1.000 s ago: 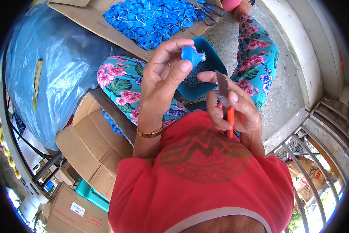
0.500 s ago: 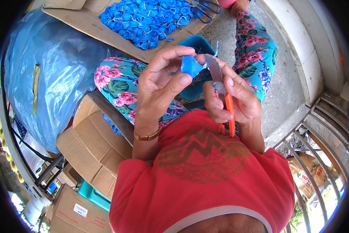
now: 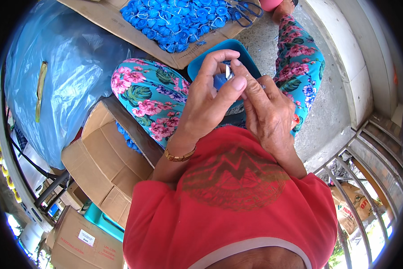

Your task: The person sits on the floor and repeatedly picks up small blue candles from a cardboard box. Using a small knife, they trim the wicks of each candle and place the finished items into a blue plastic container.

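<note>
**Blue cap held up to a small blade, big pile waiting**

Person seated on a concrete floor (image 3: 331,112), legs in floral trousers, red shirt fills the lower frame. Left hand (image 3: 208,105) raised over the lap, fingers curled closed around a small blue cap (image 3: 220,80); only a sliver of the cap shows between thumb and fingers. Right hand (image 3: 266,112) is closed too, pinching a thin metal blade (image 3: 228,71) with its tip against the cap; a bit of orange handle shows low by the palm. The two hands touch at the fingertips.

Just behind the hands, on the lap, a teal tray (image 3: 210,54); its contents mostly hidden. Beyond the knees, a flattened cardboard sheet (image 3: 121,27) carries a large heap of blue caps (image 3: 179,20), scissors (image 3: 246,11) beside them.

Judgement: one cap in work, not yet set down. Heap looks big; can't tell worked caps from unworked, so progress is unclear, likely much left.
</note>
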The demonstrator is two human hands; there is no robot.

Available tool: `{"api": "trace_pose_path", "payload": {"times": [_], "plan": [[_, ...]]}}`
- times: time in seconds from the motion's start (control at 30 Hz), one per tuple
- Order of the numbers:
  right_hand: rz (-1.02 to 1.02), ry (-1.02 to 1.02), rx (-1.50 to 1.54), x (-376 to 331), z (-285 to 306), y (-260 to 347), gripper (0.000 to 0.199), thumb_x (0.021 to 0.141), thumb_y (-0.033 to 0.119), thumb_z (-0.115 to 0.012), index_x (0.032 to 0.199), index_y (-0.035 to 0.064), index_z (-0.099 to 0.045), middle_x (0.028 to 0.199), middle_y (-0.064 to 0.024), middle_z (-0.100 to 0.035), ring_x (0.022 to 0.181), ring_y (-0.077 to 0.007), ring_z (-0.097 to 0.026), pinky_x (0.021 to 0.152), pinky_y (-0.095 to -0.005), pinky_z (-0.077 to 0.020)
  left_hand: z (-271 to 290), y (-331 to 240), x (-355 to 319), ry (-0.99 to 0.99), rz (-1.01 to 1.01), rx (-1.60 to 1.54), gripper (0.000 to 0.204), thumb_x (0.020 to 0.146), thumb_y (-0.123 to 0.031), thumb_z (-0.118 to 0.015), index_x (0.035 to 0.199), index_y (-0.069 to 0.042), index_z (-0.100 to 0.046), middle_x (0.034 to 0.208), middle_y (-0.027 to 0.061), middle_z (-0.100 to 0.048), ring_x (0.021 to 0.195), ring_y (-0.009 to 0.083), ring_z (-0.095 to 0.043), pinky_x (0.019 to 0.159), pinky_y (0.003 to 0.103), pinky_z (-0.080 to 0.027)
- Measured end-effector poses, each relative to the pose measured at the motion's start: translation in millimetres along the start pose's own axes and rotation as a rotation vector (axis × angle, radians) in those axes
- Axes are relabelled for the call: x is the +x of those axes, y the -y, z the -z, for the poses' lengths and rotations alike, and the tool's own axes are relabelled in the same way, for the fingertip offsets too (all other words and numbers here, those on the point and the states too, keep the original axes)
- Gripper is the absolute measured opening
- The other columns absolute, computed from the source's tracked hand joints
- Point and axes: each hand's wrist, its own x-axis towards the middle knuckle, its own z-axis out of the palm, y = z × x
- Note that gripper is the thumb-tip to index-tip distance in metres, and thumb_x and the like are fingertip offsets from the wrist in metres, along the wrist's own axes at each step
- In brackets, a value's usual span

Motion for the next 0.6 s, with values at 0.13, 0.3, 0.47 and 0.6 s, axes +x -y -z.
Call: {"api": "trace_pose_path", "payload": {"times": [0.13, 0.3, 0.47, 0.6], "plan": [[-0.029, -0.004, -0.010, -2, 1, 1, 0.057, 0.073, 0.004, -0.064, 0.127, 0.0185, -0.054, 0.065, -0.0062, -0.040, 0.054, -0.0206, -0.050, 0.045, -0.0333, -0.0425, 1, 0, 0, -0.017, -0.029, 0.182, 0.040, 0.087, -0.008, -0.056, 0.123, -0.004, -0.040, 0.086, 0.0073, -0.055, 0.072, 0.0083, -0.055, 0.061, 0.022, -0.046], [-0.002, 0.027, 0.015, -4, 2, -1, 0.056, 0.072, 0.004, -0.064, 0.126, 0.0180, -0.055, 0.065, -0.0060, -0.039, 0.055, -0.0201, -0.051, 0.046, -0.0332, -0.0428, -3, 3, -2, -0.081, -0.148, 0.246, 0.035, 0.082, -0.001, -0.052, 0.115, -0.004, -0.040, 0.076, 0.0059, -0.057, 0.061, 0.0059, -0.051, 0.056, 0.021, -0.045], [0.043, 0.122, 0.085, -7, 10, -8, 0.055, 0.074, 0.002, -0.062, 0.126, 0.0181, -0.055, 0.066, -0.0080, -0.046, 0.056, -0.0213, -0.052, 0.049, -0.0344, -0.0450, 8, 2, -8, -0.051, -0.019, 0.194, 0.032, 0.080, 0.004, -0.050, 0.109, -0.005, -0.040, 0.074, 0.0031, -0.052, 0.064, 0.0042, -0.049, 0.063, 0.024, -0.052], [-0.374, -0.087, 0.020, -1, 35, -46, 0.037, 0.094, 0.007, -0.045, 0.130, 0.0086, -0.049, 0.124, -0.0137, -0.056, 0.114, -0.0230, -0.054, 0.090, -0.0306, -0.0453, 22, -15, -29, -0.121, 0.138, -0.005, 0.032, 0.079, 0.005, -0.052, 0.107, -0.005, -0.040, 0.072, 0.0001, -0.048, 0.067, 0.0018, -0.046, 0.066, 0.028, -0.055]]}}
